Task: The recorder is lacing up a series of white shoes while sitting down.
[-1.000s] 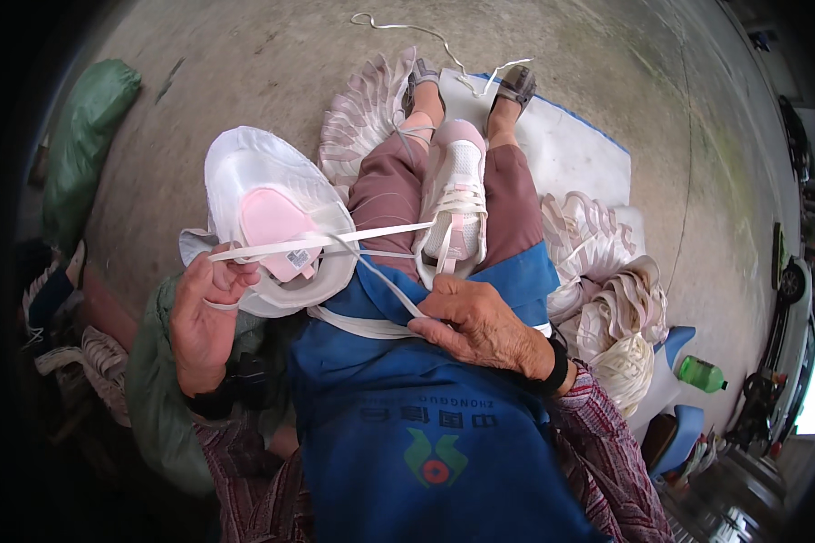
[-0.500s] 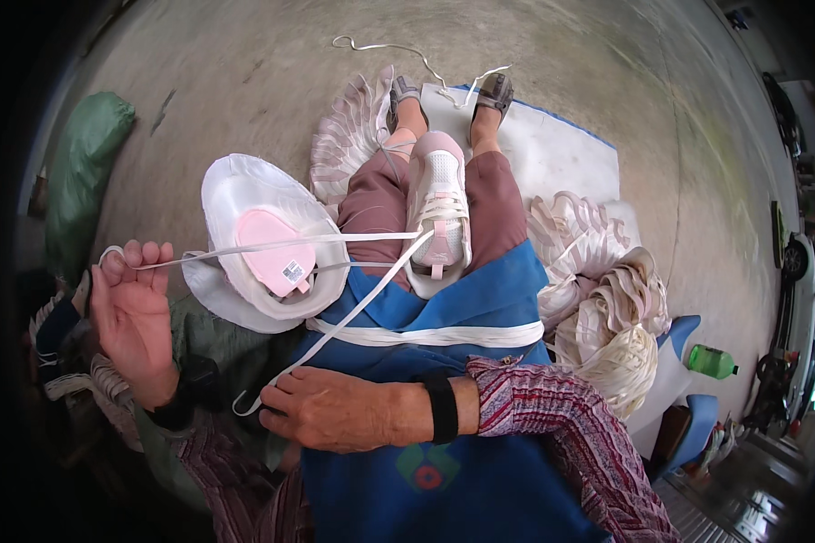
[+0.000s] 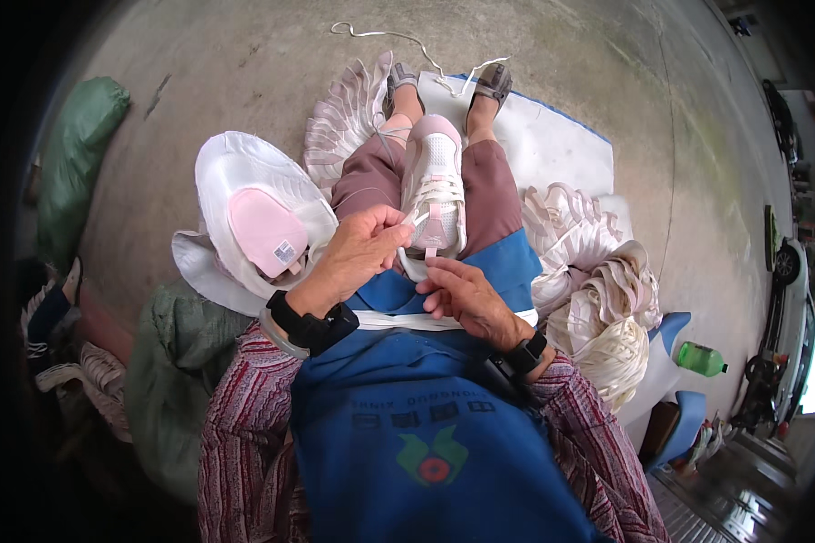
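Observation:
A white and pink sneaker (image 3: 437, 163) rests between my thighs, its toe pointing away and its heel tab (image 3: 432, 253) toward me. White shoelace (image 3: 439, 190) crosses its upper part. My left hand (image 3: 362, 249) is at the left edge of the shoe opening, thumb and forefinger pinched on what looks like a lace end. By the heel, my right hand (image 3: 469, 297) has its fingers curled in, the fingertips close to the tab; whatever they may grip is too small to make out. The long lace ends cannot be followed clearly.
On my left a white shell (image 3: 217, 167) holds a pink insole-shaped piece (image 3: 267, 231). Stacked shoe uppers (image 3: 340, 131) fan out beyond it; more uppers (image 3: 570, 231) and a lace bundle (image 3: 611, 362) lie right. A green bottle (image 3: 702, 358), green sacks (image 3: 86, 163) and a loose lace (image 3: 380, 34) surround me.
Both hands have come in to the sneaker: the left from far out left, the right from low over my apron. The two lace ends no longer stretch out to the left.

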The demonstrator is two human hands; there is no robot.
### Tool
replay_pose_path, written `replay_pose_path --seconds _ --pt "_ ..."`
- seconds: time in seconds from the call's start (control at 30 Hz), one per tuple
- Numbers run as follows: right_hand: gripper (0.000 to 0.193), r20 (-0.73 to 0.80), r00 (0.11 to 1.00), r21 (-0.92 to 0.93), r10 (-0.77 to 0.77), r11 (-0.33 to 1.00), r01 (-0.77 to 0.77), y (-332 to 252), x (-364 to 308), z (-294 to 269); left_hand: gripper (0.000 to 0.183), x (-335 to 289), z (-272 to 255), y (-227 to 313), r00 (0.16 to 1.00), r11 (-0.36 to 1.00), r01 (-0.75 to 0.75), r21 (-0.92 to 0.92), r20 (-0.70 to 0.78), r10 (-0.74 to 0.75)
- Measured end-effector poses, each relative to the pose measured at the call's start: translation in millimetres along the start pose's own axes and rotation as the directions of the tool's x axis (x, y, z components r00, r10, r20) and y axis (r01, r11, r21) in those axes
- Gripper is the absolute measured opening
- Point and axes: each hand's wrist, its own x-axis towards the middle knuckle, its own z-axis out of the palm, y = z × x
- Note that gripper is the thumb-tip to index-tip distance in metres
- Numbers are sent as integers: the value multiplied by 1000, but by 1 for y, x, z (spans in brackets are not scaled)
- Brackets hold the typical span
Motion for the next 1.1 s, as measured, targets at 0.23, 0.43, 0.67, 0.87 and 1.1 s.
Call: replay_pose_path --seconds 0.23,0.43,0.67,0.87,1.1 --pt "25 -126 991 316 46 949 -4 6 21 -3 24 30 7 -29 983 952 -123 279 -100 156" --pt "24 -56 998 590 28 808 10 14 22 0 28 40 9 -37 974 909 -84 409 -160 162" --pt "32 94 993 554 65 826 -107 8 34 -10 26 40 12 -40 956 883 -125 452 -184 230" --pt "32 50 998 554 31 831 -54 10 31 -14 24 40 16 -33 951 881 -122 457 -202 236" --pt "32 87 996 554 -1 831 -47 11 31 -17 21 46 16 -29 934 807 -224 547 -115 338"
